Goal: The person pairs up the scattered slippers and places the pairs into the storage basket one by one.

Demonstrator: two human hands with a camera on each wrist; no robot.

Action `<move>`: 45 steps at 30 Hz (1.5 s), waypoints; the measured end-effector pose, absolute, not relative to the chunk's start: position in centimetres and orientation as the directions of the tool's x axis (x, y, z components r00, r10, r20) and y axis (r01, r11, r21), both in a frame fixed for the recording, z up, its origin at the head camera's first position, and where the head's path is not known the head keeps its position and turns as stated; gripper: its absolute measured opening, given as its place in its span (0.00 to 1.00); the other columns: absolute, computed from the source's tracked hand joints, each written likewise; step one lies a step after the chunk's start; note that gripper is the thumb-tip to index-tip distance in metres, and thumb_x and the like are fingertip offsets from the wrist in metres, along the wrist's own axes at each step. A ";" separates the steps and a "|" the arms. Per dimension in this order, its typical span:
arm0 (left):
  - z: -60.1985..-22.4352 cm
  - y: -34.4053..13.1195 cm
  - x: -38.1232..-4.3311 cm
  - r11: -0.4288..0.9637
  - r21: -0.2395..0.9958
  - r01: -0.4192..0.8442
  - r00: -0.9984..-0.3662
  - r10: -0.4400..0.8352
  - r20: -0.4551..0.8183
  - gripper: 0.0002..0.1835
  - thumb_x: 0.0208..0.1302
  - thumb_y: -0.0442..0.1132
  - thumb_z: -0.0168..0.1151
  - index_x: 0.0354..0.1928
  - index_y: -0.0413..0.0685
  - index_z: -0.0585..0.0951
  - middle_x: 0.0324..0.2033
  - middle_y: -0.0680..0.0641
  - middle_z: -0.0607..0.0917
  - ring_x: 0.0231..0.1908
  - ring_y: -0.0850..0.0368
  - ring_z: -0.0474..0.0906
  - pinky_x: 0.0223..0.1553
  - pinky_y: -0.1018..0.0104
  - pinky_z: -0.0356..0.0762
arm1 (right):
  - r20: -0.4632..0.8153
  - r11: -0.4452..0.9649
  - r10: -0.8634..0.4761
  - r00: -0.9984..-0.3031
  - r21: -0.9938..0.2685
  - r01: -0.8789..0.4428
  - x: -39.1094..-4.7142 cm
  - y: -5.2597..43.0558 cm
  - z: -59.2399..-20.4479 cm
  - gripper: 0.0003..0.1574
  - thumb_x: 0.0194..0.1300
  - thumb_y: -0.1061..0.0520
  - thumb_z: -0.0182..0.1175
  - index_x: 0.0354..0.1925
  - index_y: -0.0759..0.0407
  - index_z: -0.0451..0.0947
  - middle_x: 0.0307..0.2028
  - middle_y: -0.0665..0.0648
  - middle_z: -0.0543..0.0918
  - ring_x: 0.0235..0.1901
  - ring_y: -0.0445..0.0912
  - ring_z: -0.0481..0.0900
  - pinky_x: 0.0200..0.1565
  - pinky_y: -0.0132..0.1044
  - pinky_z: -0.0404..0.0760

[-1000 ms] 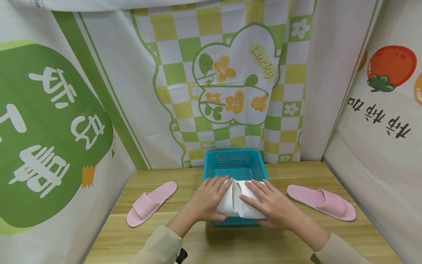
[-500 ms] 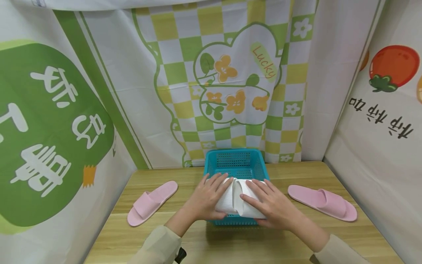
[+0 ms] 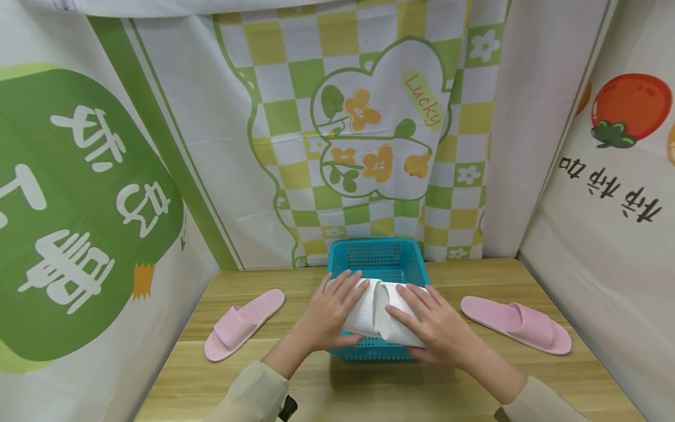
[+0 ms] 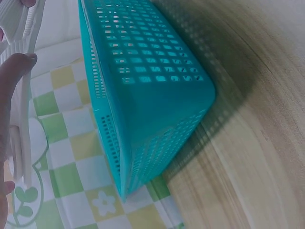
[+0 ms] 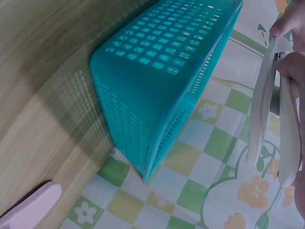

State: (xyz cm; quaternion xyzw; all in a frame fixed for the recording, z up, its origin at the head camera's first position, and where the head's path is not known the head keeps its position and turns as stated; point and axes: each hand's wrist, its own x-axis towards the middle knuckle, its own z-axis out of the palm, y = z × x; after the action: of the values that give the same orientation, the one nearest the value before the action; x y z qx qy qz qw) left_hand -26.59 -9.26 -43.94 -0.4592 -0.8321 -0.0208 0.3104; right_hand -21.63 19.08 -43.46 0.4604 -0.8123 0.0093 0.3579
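A pair of white ribbed slide slippers is held side by side over a teal plastic basket [image 3: 379,353] in the head view. My left hand [image 3: 324,315] grips the left white slipper [image 3: 364,310], thumb beneath and fingers over the top. With my right hand [image 3: 443,329] I grip the right white slipper [image 3: 402,327] in much the same way. Both soles show edge-on in the right wrist view, where the nearer slipper [image 5: 261,105] hangs clear above the basket rim [image 5: 167,129]. The basket's interior is partly hidden by hands and slippers.
One pink slipper [image 3: 232,328] lies on the wooden table [image 3: 295,392] left of the basket. Another pink slipper [image 3: 532,326] lies to its right. A checked cloth [image 3: 295,117] hangs directly behind, and printed white cloth walls stand at both sides.
The left white slipper has shifted slightly up and away in my left hand. The right hand and its slipper have barely moved. Both pink slippers stay put.
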 end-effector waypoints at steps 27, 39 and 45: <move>-45.5 -12.4 -26.0 0.637 -0.178 0.750 -0.446 0.686 0.574 0.56 0.44 0.66 0.70 0.71 0.41 0.63 0.67 0.36 0.65 0.66 0.39 0.63 0.63 0.39 0.59 | 0.658 0.681 -0.636 -0.403 0.233 -0.694 -22.7 20.2 -44.0 0.53 0.38 0.44 0.73 0.64 0.56 0.71 0.61 0.71 0.71 0.57 0.66 0.71 0.50 0.67 0.73; -48.6 -13.6 -26.0 0.661 -0.151 0.735 -0.487 0.670 0.561 0.49 0.54 0.67 0.61 0.66 0.34 0.68 0.67 0.35 0.67 0.66 0.40 0.63 0.63 0.41 0.60 | 0.686 0.737 -0.573 -0.448 0.192 -0.648 -23.2 20.5 -44.5 0.52 0.38 0.44 0.73 0.64 0.56 0.71 0.61 0.71 0.71 0.57 0.66 0.71 0.47 0.67 0.74; -49.8 -14.3 -26.1 0.688 -0.147 0.710 -0.549 0.672 0.497 0.48 0.62 0.70 0.49 0.66 0.31 0.68 0.66 0.33 0.68 0.66 0.39 0.63 0.64 0.43 0.60 | 0.703 0.752 -0.551 -0.449 0.185 -0.633 -23.5 20.4 -44.7 0.54 0.36 0.44 0.74 0.63 0.56 0.70 0.60 0.71 0.71 0.55 0.66 0.72 0.46 0.67 0.74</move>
State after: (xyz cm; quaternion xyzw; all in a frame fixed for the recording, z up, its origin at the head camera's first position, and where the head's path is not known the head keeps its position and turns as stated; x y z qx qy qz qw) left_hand -26.09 -14.27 -49.83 -0.3932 -0.8792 -0.0356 0.2667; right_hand -23.50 20.36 -44.67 0.3484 -0.8497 0.0518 0.3924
